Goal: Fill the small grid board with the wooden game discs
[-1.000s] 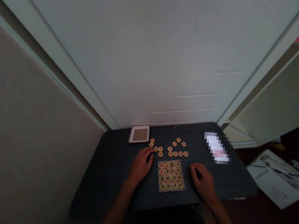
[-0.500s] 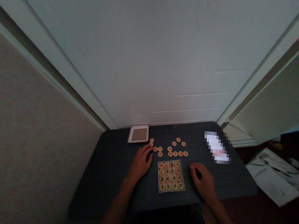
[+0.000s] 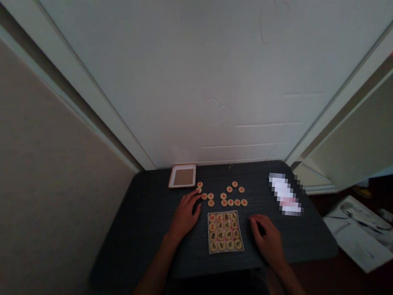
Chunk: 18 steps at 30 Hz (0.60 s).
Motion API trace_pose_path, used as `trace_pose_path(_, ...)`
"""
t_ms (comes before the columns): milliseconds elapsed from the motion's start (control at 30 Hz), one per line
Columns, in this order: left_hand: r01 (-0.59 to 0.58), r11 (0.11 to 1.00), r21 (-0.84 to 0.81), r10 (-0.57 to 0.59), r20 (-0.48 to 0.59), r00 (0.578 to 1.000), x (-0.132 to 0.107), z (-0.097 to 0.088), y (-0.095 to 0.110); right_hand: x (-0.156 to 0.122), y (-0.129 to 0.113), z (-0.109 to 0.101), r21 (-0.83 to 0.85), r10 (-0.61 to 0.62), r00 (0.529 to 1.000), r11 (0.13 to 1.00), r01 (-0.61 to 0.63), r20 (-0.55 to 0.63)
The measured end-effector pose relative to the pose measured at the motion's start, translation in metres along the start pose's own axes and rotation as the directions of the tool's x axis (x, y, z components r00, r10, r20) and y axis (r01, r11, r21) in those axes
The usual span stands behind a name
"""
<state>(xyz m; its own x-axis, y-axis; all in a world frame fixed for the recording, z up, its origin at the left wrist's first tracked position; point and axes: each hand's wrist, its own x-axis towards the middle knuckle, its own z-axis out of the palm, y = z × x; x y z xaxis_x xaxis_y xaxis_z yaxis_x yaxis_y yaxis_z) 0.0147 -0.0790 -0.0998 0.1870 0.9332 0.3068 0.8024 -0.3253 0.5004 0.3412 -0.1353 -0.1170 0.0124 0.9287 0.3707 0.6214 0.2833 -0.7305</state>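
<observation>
My left hand (image 3: 185,214) lies at the left of the loose pieces, fingers stretched out and thumb apart. Its fingertips touch or nearly touch a round xiangqi piece (image 3: 198,190); contact is hard to tell. Several more red-marked xiangqi pieces (image 3: 230,203) lie loosely beyond a square box (image 3: 242,241). Rows of pieces, mostly black-marked with a few red ones, fill that box. To the right of it, my right hand (image 3: 268,240) rests on the table, fingers curled and thumb tip close to the index finger. Nothing shows between them.
At the back left of the dark table (image 3: 134,224) lies a shallow lid (image 3: 182,185) with its inside up. A blurred-out white item (image 3: 283,194) is at the right. A white wall panel (image 3: 175,72) borders the back edge, and a white box (image 3: 364,233) sits lower right.
</observation>
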Motion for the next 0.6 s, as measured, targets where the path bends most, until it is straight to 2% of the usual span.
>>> trace_pose_path(133,0.017,0.999,-0.042,-0.020,-0.075,0.997,-0.003,0.004,0.000,0.001,0.000,0.000,0.006,-0.008,1.000,1.000,0.008,-0.001)
trace_pose_path(367,0.030,0.997,-0.070,-0.039,-0.133,0.990,-0.005,0.005,0.000,0.018,0.004,0.005,0.010,-0.008,1.000,1.000,0.009,-0.024)
trace_pose_path(600,0.052,0.994,-0.095,-0.067,-0.154,0.986,-0.008,0.006,0.001,0.055,0.003,0.011,-0.059,-0.170,0.985,0.983,0.172,0.034)
